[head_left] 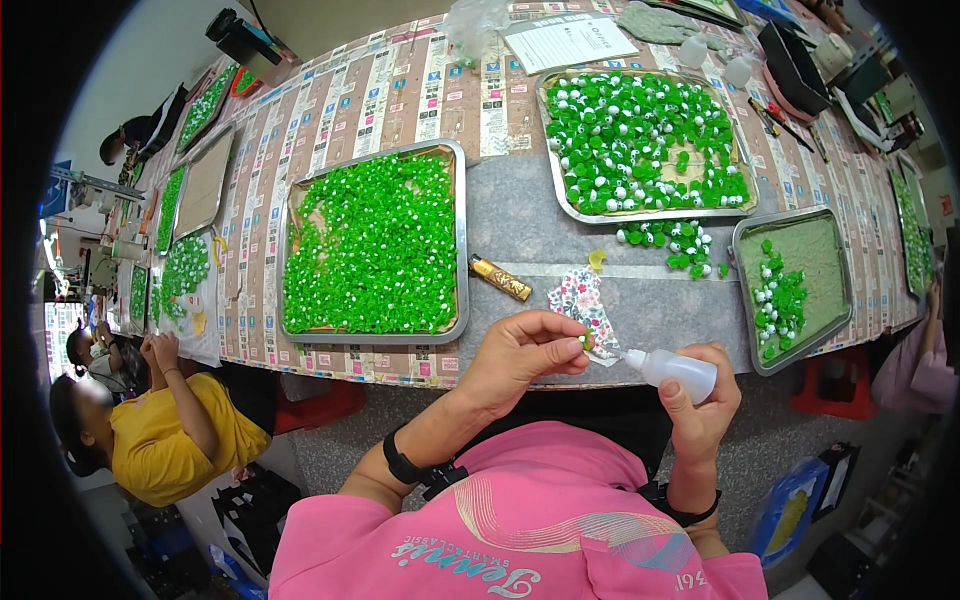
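— How is the light looking?

— Bright and even, coming from overhead. The green pieces in the middle tray are glowing so strongly that they are merging into one mass, and the tray's steel rim is catching a pale sheen.

— Any shadows?

— Only soft ones, lying under the table edge and beneath the left hand and right hand.

— Is the picture sharp?

— The centre is staying crisp. Toward the rim, the fisheye is bending the table's straight lines into curves, detail is smearing, and a black vignette is closing off the corners. The far window at the left is blowing out to white.
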